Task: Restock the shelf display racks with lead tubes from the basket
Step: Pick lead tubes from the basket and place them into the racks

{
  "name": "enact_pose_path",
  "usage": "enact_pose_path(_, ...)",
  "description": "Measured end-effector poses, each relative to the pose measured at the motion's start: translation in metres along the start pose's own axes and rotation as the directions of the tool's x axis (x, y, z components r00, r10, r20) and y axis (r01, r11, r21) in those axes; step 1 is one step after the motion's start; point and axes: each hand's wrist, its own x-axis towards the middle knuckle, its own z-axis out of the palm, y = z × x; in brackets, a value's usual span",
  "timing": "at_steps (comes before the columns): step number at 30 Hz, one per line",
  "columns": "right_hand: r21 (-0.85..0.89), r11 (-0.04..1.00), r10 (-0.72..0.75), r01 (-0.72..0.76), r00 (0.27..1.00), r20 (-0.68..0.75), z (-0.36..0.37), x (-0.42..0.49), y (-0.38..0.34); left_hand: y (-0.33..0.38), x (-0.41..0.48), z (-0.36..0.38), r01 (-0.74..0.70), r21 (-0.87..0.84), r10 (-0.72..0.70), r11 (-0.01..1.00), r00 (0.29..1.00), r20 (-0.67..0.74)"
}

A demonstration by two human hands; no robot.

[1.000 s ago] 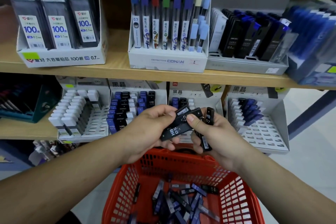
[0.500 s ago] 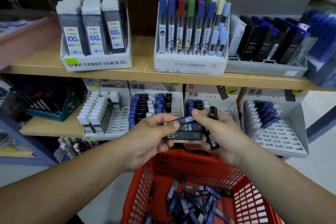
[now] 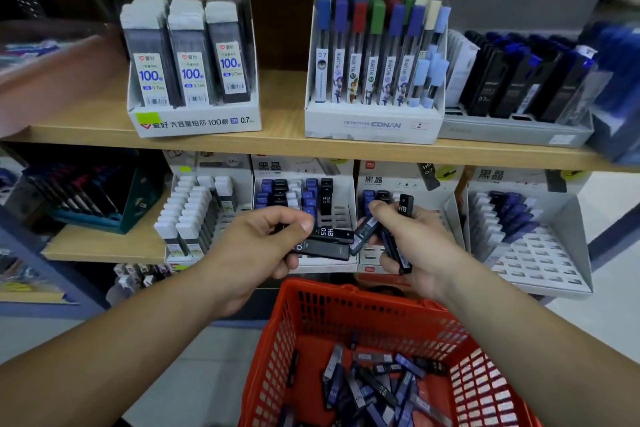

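My left hand [image 3: 256, 246] grips two black lead tubes [image 3: 329, 243] marked HB 0.5, lying flat and pointing right. My right hand [image 3: 412, 246] holds several more tubes: a black one marked HB [image 3: 405, 206] stands up between the fingers, and a blue one [image 3: 365, 230] is pinched at its end. Both hands hover above the red basket [image 3: 311, 308], whose floor holds several loose black and blue tubes [image 3: 374, 385]. Right behind the hands, on the lower shelf, stand white display racks [image 3: 304, 198] partly filled with blue and black tubes.
A rack at the lower right [image 3: 540, 253] has many bare slots. A rack of white-capped tubes [image 3: 194, 215] stands at the lower left. The upper shelf [image 3: 284, 139] carries a 100-lead box [image 3: 194, 80], a Conan tube box [image 3: 377, 80] and a tray of dark cases [image 3: 519, 87].
The view has shifted left and closer to the shelf. My hands have drawn slightly apart, the left keeping the flat black tubes and the right pulling the blue tube away.
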Motion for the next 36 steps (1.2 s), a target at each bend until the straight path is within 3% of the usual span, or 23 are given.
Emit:
enact_pose_path(8, -0.077, 0.997, 0.028, -0.025, 0.999, 0.029, -0.001, -0.001, -0.004, -0.001, 0.014, 0.013, 0.058, -0.056, -0.055, 0.997, 0.997, 0.048)
enact_pose_path(13, -0.061, 0.991, 0.127, -0.117, 0.973, 0.194, -0.017, -0.005, -0.002, 0.006, 0.021, 0.024, -0.021, 0.042, 0.018, 0.999, 0.997, 0.076)
enact_pose_path(18, -0.052, 0.993, 0.121, -0.110, 0.942, 0.312, -0.027, 0.000, 0.001, 0.012, 0.033, 0.032, -0.052, 0.081, 0.048, 0.995, 0.998, 0.041)
enact_pose_path(28, -0.238, 0.970, 0.071, -0.048, 0.994, 0.088, -0.033, 0.011, 0.000, 0.010, 0.052, 0.021, -0.154, 0.183, 0.179, 0.971, 0.975, -0.132)
enact_pose_path(33, -0.271, 0.962, 0.044, -0.020, 0.995, 0.085, -0.032, 0.007, -0.001, 0.007, 0.058, 0.023, -0.079, 0.188, 0.095, 0.979, 0.992, -0.080)
enact_pose_path(36, -0.215, 0.977, 0.012, 0.005, 0.997, 0.078, -0.029, 0.006, -0.003, 0.009, 0.053, 0.030, -0.168, 0.327, 0.153, 0.930, 0.986, 0.071)
